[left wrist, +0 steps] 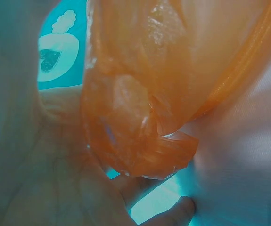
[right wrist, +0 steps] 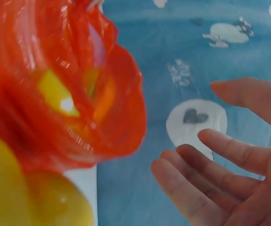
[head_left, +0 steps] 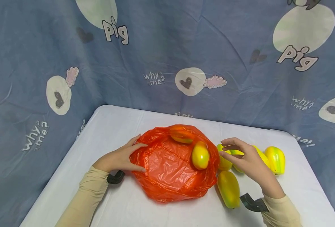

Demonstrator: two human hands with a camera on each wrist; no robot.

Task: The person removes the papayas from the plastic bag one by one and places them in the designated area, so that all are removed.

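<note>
An orange-red plastic bag (head_left: 167, 167) sits with its mouth spread wide on the table. Inside it lie a yellow papaya-like fruit (head_left: 200, 156) and another fruit (head_left: 181, 135) by the far wall, partly behind the plastic. My left hand (head_left: 123, 157) rests at the bag's left rim, fingers spread and thumb lying along the plastic. Nothing is held in my right hand (head_left: 248, 159), which hovers right of the bag with fingers loosely bent, above several yellow-green fruits. Its fingers (right wrist: 229, 179) stand apart from the bag in the right wrist view.
A longer yellow fruit (head_left: 229, 189) lies against the bag's near right side. Farther right is a green-striped yellow fruit (head_left: 275, 160). The white table (head_left: 122, 205) meets a printed blue cloth (head_left: 161, 56) behind and at both sides.
</note>
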